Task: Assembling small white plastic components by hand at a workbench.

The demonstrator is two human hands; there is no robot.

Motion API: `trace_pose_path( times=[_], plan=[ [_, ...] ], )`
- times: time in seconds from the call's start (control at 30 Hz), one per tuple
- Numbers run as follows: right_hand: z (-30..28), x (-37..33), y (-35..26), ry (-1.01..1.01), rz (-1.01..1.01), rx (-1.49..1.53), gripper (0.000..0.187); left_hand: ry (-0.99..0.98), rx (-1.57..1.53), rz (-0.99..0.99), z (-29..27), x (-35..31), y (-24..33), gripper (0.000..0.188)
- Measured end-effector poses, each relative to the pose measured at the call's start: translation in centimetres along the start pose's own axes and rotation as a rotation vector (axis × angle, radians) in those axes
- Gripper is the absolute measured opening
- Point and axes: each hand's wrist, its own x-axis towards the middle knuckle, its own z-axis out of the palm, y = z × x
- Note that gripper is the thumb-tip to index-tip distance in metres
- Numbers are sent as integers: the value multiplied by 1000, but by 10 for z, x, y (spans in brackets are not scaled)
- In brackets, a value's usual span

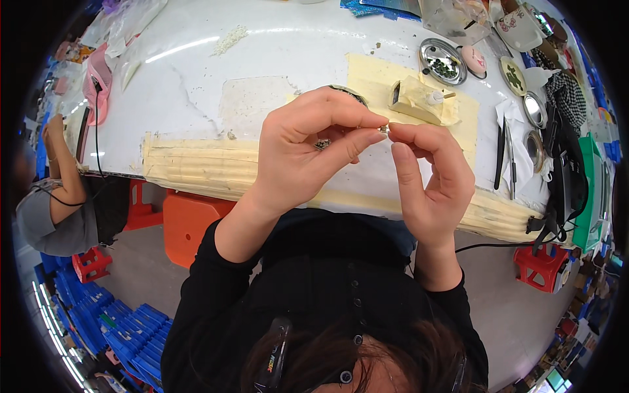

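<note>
Above the near edge of the table, my left hand (308, 147) pinches a tiny shiny metal piece (384, 130) between thumb and forefinger. My right hand (432, 177) meets it from the other side, its fingertips closed at the same piece. The piece is too small to name its kind. Under my left palm shows a small cluster of glittering bits (322, 144), partly hidden by the fingers. Behind my left hand the rim of a dark round dish (349, 93) peeks out. A tape-wrapped block (422, 99) with a small white nozzle stands just beyond my right hand.
Metal dish (443, 61) with dark green bits stands at the far right. Tweezers (510, 160) and a tape roll (534, 147) lie right of my hands. Tape covers the table's front edge (196, 164). Another person (56, 196) sits at the left, near an orange stool (190, 226).
</note>
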Motion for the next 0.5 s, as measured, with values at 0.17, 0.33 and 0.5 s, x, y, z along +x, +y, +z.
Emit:
trace_pose_path(
  times=[0.17,0.33,0.5],
  plan=[
    [-2,-2,2,14,47,35,12,-7,124,69,0,-1,-1,18],
    [-9,0,2,45,35,-8,12,-2,156,84,2,-1,-2,19],
    [-21,9,6,161,-41,-153,9,-7,158,77,2,-2,-1,18]
  ],
)
